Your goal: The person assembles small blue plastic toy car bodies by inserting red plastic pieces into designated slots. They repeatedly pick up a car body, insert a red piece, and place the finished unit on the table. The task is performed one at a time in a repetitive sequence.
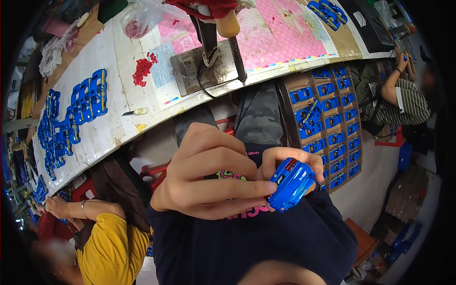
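A shiny blue toy car [293, 185] with a red piece at one end is held up in front of my chest. My right hand [280, 156] is closed around it from behind, with fingertips showing at its far side. Closed in a pinch, my left hand [209, 173] presses its fingertips against the car's near side, by a small dark patch. Whether a small part lies between those fingertips is hidden.
A box [318, 111] of blue toy cars in rows stands right of my legs. The white table [114, 95] bears more car bodies [88, 97], red pieces [142, 71], a cutter [135, 112] and a rod-shaped tool [237, 59]. Co-workers sit at both sides.
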A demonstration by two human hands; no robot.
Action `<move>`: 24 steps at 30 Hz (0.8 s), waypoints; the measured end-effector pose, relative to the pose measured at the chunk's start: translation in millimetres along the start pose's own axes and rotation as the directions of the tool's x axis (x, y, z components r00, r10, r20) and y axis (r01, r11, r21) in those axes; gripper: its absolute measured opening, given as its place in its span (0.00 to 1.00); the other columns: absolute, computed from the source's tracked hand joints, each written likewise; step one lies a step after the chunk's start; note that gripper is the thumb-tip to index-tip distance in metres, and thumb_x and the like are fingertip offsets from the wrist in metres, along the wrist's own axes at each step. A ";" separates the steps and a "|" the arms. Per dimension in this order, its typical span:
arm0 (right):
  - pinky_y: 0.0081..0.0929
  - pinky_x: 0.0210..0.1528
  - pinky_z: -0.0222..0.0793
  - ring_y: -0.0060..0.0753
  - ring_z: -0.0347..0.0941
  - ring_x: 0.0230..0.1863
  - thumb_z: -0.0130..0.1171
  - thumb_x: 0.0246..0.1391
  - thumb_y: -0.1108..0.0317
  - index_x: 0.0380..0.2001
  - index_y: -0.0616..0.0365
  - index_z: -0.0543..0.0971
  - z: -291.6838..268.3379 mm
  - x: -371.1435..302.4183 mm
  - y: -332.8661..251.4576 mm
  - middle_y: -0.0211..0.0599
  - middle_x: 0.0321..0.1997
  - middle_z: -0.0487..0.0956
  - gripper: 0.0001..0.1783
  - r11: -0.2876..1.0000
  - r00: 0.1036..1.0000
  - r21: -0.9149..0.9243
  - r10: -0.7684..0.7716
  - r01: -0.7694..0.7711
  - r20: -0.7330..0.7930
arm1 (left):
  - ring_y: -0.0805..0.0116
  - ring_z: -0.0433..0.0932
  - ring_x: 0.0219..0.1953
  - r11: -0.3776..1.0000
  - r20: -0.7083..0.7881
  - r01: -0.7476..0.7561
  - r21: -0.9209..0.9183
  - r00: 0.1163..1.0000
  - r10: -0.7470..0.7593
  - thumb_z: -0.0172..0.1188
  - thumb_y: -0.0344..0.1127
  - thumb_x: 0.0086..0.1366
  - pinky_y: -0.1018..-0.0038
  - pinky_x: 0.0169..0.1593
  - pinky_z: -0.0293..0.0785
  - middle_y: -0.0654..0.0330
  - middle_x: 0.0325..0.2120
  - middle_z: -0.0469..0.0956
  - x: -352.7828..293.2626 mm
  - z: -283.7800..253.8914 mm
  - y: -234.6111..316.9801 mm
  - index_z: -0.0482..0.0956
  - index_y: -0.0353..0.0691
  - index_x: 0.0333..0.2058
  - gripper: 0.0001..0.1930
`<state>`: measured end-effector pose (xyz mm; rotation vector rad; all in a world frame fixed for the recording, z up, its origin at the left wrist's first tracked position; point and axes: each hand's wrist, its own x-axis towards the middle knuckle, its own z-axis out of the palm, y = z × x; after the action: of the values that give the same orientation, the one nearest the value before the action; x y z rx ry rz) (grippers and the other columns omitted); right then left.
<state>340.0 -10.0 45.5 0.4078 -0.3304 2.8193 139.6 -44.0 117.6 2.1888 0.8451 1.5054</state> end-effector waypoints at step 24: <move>0.33 0.50 0.60 0.41 0.63 0.49 0.72 0.28 0.63 0.45 0.71 0.54 -10.8 7.1 -14.6 0.52 0.44 0.64 0.46 0.927 0.950 -0.330 -0.074 0.178 0.303 | 0.66 0.71 0.27 0.890 -0.191 0.121 -0.440 0.956 -0.224 0.59 0.29 0.37 0.76 0.32 0.62 0.60 0.25 0.74 -10.2 49.4 9.4 0.76 0.39 0.31 0.17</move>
<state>335.1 8.2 40.3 0.7257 -0.8258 2.4985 185.3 -55.5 97.5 1.6002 0.6807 1.6939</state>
